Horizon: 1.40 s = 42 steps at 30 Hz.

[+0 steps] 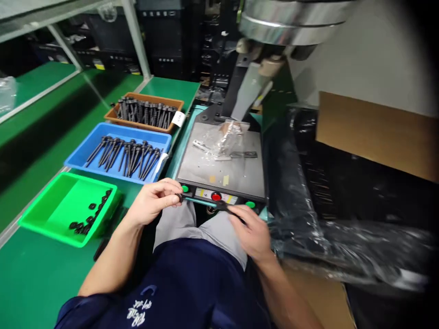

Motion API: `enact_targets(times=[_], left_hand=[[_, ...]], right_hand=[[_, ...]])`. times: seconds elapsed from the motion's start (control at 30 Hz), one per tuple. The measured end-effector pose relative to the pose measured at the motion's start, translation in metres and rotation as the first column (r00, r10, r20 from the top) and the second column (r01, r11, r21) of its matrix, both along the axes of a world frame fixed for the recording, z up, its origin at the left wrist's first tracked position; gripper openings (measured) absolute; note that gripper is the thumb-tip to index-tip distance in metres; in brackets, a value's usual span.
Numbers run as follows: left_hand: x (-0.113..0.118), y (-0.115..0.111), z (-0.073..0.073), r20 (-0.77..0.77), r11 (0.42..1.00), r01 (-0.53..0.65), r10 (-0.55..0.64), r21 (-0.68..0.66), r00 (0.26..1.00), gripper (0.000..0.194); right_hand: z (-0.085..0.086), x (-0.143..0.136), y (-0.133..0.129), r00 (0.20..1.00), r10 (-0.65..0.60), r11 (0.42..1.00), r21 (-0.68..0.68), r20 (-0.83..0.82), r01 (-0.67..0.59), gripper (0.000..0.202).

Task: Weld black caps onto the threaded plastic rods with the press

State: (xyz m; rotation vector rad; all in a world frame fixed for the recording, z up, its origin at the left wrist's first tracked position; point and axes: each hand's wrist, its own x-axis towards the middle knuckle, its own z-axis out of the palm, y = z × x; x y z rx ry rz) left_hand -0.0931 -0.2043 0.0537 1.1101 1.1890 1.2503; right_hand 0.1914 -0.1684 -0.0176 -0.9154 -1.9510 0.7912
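My left hand (156, 198) is closed in a pinch on a small black cap (179, 197), beside the left green button (185, 188) of a bench machine. My right hand (249, 230) is wrapped round a black bolt-like rod (236, 214), its thicker end pointing toward the red button (216, 196). The cap and the rod are apart, both above my lap. Similar rods with wide heads (132, 155) lie in a blue tray (78, 153). Small black caps (92, 219) are gathered along the right side of a green tray (48, 201).
Behind the blue tray, a brown tray (137, 124) holds more black rods. On the machine's metal plate (202, 169) sits a fixture in clear plastic (226, 139), under a large metal press head (291, 23). To the right stands a carton (377, 137) with black plastic wrap.
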Motion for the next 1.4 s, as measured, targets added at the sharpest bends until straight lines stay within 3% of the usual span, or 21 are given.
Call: enact_targets(times=[0.1,0.2,0.43,0.63,0.87,1.23,1.4], left_hand=[[0.028,0.022,-0.017,0.166,0.992,0.125,-0.122,-0.010,0.979,0.016],[0.041,0.032,-0.027,0.225,0.986,0.159,-0.147,-0.039,0.963,0.017],[0.049,0.045,-0.038,0.291,0.985,0.140,-0.104,-0.104,0.951,0.018],[0.054,0.051,-0.048,0.139,0.991,0.114,-0.103,-0.069,0.985,0.027],[0.063,0.050,-0.052,-0.151,0.990,-0.074,0.091,0.118,0.984,0.020],[0.066,0.061,-0.062,-0.202,1.000,-0.006,0.012,0.030,0.979,0.032],[0.069,0.069,-0.060,-0.252,0.999,0.031,-0.026,0.018,0.967,0.032]], right_hand=[[0.005,-0.022,0.008,0.997,0.000,0.999,0.034,-0.079,0.003,0.020],[0.004,-0.036,0.018,0.994,0.011,0.999,0.047,-0.110,-0.006,0.022],[0.000,-0.020,0.022,0.995,0.035,0.996,0.081,-0.096,-0.027,0.023],[-0.007,-0.018,0.027,0.998,-0.009,0.997,0.070,-0.062,0.013,0.025],[-0.012,-0.014,0.030,0.996,-0.086,0.989,0.124,-0.005,0.086,0.028],[-0.011,-0.012,0.033,0.959,-0.260,0.936,0.274,0.110,0.223,0.027],[-0.015,-0.009,0.034,0.970,-0.222,0.957,0.212,0.097,0.198,0.025]])
